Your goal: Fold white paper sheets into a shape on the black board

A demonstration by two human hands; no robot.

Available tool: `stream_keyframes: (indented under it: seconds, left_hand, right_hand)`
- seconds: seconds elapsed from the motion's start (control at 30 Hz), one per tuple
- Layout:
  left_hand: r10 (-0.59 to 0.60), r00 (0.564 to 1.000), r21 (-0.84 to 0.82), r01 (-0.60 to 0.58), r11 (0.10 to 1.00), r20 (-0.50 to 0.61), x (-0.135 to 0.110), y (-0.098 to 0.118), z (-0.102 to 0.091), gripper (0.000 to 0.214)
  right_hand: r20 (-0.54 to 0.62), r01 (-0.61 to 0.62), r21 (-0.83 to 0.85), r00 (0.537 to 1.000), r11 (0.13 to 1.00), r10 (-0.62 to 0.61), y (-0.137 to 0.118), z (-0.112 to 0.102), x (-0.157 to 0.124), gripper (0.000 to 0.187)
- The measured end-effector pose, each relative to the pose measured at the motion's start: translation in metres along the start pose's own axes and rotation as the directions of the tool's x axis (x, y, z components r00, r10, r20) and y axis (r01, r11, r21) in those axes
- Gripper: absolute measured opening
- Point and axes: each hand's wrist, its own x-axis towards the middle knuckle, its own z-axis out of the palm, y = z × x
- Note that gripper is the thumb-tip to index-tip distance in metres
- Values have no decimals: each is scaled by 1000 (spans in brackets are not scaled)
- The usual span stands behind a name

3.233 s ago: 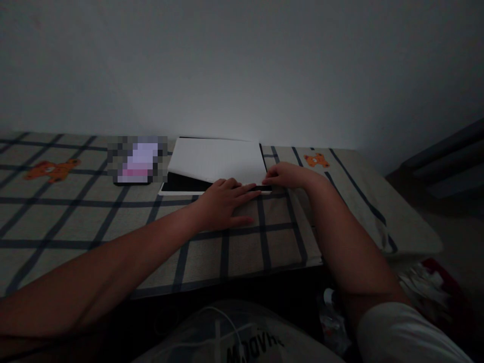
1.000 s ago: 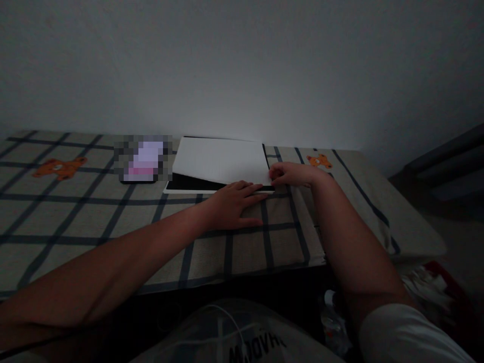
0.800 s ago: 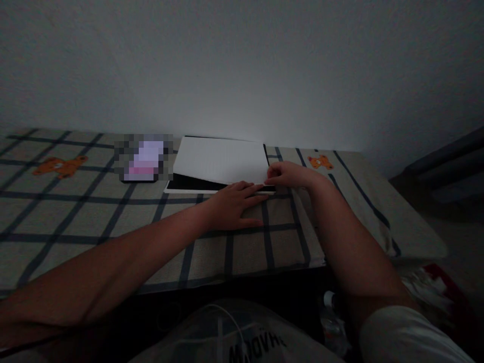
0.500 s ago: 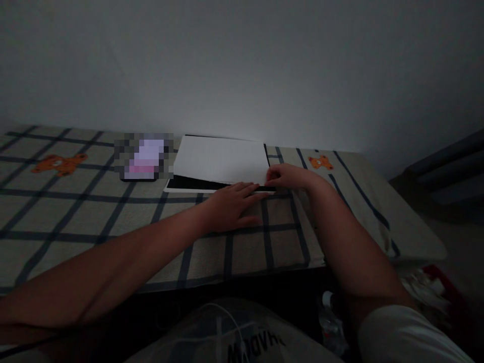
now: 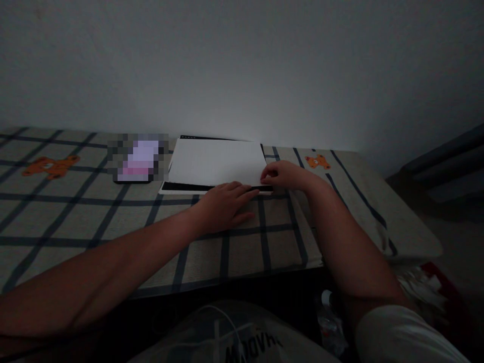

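Note:
A white sheet of paper [image 5: 217, 160] lies over a flat black item with a white front border [image 5: 177, 191], whose kind I cannot make out. Along the far edge, a dark strip with small pale marks shows from under the sheet. My left hand [image 5: 223, 205] rests flat at the near edge, fingers stretched out over the black band. At the near right corner, my right hand [image 5: 283, 175] pinches the sheet between thumb and fingers; its fingertips are partly hidden.
A phone [image 5: 138, 161] with a lit, blurred screen lies to the left. The checked tablecloth [image 5: 94, 212] with bear figures covers the table, against a grey wall [image 5: 242, 65]. Below the table edge on the right are a plastic bottle [image 5: 330, 322] and a red container [image 5: 449, 292].
The sheet's near edge has come down toward me, narrowing the black band in front and baring a dark strip behind. My right hand stays at its corner. The view has shifted slightly.

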Motion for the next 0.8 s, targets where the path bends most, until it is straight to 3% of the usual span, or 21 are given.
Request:
stream_keyframes:
  seconds: [0.1, 0.2, 0.8]
  left_hand:
    - [5, 1000, -8, -5, 1000, -9, 0, -1, 1, 58]
    - [3, 1000, -4, -4, 1000, -16, 0, -1, 2, 59]
    - [-10, 1000, 9, 10, 1000, -16, -3, 3, 2, 59]
  right_hand:
    - [-56, 43, 19, 998, 999, -42, -4, 6, 3, 24]
    - [-40, 81, 66, 996, 994, -79, -2, 14, 6, 23]
    - [-10, 54, 94, 999, 994, -53, 3, 19, 7, 17]
